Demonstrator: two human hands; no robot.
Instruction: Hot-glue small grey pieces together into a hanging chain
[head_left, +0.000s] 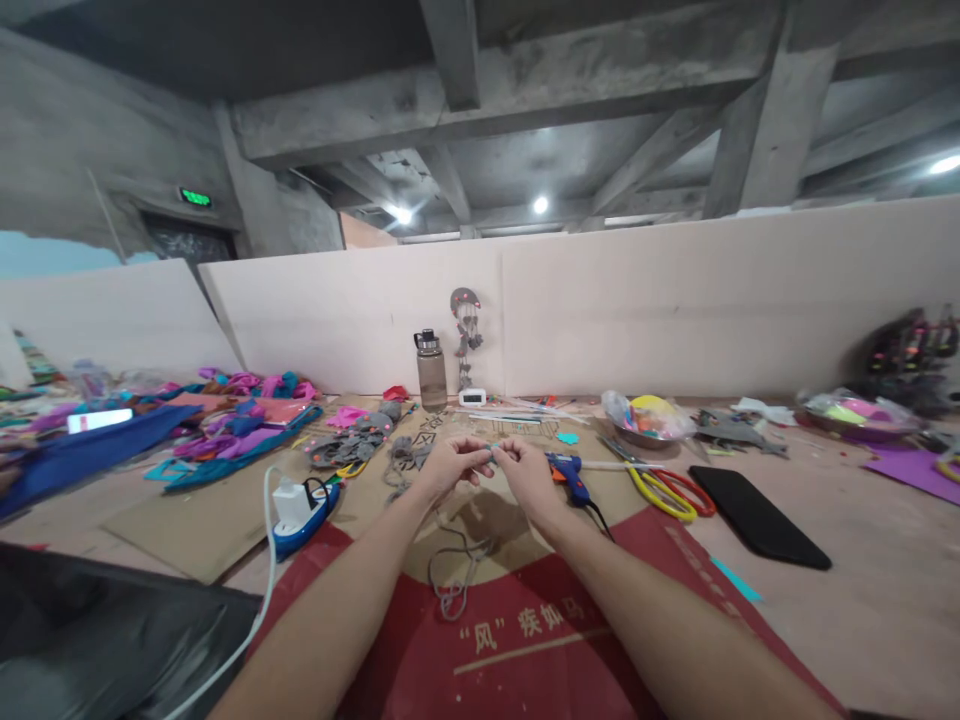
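My left hand and my right hand meet fingertip to fingertip above a sheet of brown cardboard. Between the fingers both hands pinch a small light-blue piece; it is too small to identify. A grey cord hangs down from the hands and lies looped on the cardboard and the red printed cloth below my forearms. A blue hot-glue gun lies just right of my right hand.
Yellow and red scissors and a black pad lie to the right. A blue power strip with a white charger sits left. A water bottle, grey felt pieces, colourful felt scraps and a bowl lie farther back.
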